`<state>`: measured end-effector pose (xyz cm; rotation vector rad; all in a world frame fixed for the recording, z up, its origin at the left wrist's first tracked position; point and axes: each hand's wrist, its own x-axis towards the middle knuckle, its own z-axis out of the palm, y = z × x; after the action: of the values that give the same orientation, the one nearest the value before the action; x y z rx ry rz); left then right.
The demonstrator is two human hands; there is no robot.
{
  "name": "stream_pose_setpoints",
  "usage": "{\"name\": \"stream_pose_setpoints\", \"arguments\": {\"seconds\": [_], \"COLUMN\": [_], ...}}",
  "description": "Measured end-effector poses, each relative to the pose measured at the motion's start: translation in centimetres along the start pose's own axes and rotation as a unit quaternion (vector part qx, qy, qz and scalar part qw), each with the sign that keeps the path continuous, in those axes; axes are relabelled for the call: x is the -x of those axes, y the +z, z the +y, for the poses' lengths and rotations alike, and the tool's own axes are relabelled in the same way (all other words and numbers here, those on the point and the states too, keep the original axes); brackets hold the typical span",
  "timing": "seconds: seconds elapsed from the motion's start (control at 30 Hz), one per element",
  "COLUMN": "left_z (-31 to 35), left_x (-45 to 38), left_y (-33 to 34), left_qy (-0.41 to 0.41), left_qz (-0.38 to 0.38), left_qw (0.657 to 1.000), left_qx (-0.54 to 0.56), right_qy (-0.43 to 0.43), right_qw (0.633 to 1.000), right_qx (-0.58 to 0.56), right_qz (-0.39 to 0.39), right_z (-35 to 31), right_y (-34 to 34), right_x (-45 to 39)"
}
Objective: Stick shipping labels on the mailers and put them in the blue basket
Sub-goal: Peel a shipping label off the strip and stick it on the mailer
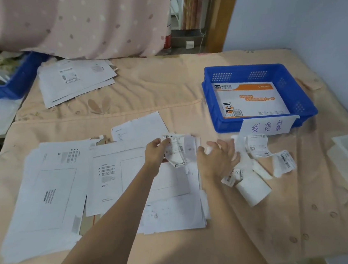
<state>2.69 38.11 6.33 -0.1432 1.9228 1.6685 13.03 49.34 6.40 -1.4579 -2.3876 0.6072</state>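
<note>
Thin white paper, the label [176, 151] hangs curled and crumpled just in front of the blue basket [257, 102], pinched at its near-left edge by the left hand [156, 150], while the right hand [220, 156] sits just beside it with fingers spread and, as far as I can tell, gripping nothing. It looks feather-light, floppy and sticky-backed, likely to fold on itself, so I would take it by two opposite edges. The mailers [141, 184], flat and slightly stiff, lie nearer than the basket, under both hands; one already lies inside the basket.
</note>
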Motion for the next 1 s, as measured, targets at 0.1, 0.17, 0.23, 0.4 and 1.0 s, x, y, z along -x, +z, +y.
{"name": "stream_pose_setpoints", "arguments": {"seconds": [0.1,0.17,0.23,0.4,1.0], "left_z": [-0.6,-0.8,-1.0,-1.5,-6.8], "left_x": [0.3,0.4,0.5,0.1,-1.5], "left_y": [-1.4,-2.2,-3.0,-5.1,-8.0], "left_qy": [-0.018,-0.023,-0.03,-0.033,-0.023], "left_qz": [0.006,0.012,0.011,0.021,0.113], "left_qw": [1.0,0.999,0.999,0.999,0.917], "left_qx": [0.014,0.02,0.027,0.037,-0.381], "right_qy": [-0.065,-0.098,-0.105,0.059,0.091], "right_qw": [0.993,0.992,0.99,0.912,0.954], "right_qx": [0.093,0.074,-0.063,-0.304,-0.086], "right_qz": [-0.012,-0.02,-0.066,-0.27,-0.273], "right_z": [-1.3,-2.2,-3.3,-6.4,-6.7], "right_y": [1.0,1.8,2.5,4.1,10.6], "right_x": [0.6,0.8,1.1,1.7,4.4]}}
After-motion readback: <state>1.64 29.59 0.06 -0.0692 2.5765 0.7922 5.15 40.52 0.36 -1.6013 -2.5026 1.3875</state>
